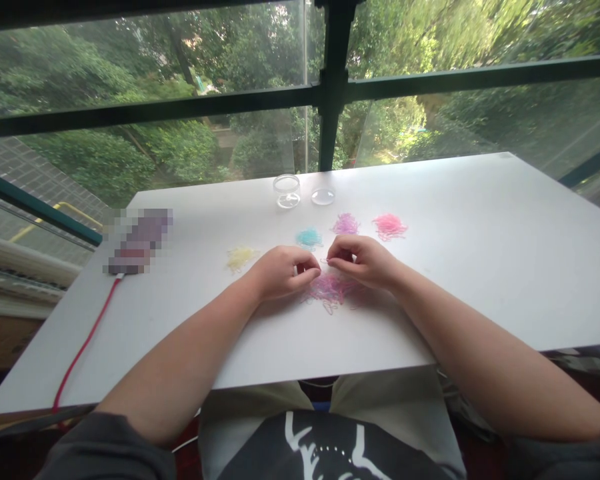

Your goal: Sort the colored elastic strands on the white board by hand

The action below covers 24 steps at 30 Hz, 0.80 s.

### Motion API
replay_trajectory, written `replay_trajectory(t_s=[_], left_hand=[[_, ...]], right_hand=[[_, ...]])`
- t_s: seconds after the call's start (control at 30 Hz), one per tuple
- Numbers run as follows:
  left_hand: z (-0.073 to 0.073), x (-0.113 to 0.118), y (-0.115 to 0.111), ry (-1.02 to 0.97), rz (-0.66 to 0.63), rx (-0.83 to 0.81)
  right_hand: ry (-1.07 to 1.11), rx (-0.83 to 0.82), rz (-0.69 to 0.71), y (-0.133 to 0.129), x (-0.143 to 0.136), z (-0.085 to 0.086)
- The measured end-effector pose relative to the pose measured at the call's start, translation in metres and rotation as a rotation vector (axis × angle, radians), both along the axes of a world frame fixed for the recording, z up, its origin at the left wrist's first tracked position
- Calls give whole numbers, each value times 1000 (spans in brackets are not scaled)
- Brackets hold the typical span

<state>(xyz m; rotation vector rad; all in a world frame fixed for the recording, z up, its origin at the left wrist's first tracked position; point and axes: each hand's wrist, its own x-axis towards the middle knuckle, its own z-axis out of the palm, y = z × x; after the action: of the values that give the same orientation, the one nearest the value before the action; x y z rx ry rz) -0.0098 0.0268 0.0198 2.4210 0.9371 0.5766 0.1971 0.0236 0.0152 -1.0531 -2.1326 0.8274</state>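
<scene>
One mixed heap of small rubber bands (333,290) is being worked near the front edge of the white table (480,267). The left hand (280,272) and right hand (363,260) are being held pinched over it, fingertips meeting; what is pinched cannot be told. Four sorted piles are lying beyond: yellow (240,258), blue (309,237), purple (345,224), pink (389,227). One clear jar (287,191) and one lid (323,196) are standing toward the far edge.

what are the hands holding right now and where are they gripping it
Both hands, left hand and right hand, pinch something tiny between fingertips above the mixed pile; too small to identify.
</scene>
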Motion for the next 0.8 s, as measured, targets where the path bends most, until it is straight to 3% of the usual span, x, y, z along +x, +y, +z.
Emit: replay_trajectory(t_s=[0.2,0.37,0.6,0.8], left_hand=[[2,-2,1,-33,-21,-74],[1,-2,2,-79,53,-22],[0,0,-1,-139,51,9],[0,1,-1,-175,63,29]], right_hand=[[-15,-33,22,0,0,-3],[-20,20,56,-2,-3,-3],[-37,90,123,-7,-11,-1],[-25,86,99,-6,-9,-1]])
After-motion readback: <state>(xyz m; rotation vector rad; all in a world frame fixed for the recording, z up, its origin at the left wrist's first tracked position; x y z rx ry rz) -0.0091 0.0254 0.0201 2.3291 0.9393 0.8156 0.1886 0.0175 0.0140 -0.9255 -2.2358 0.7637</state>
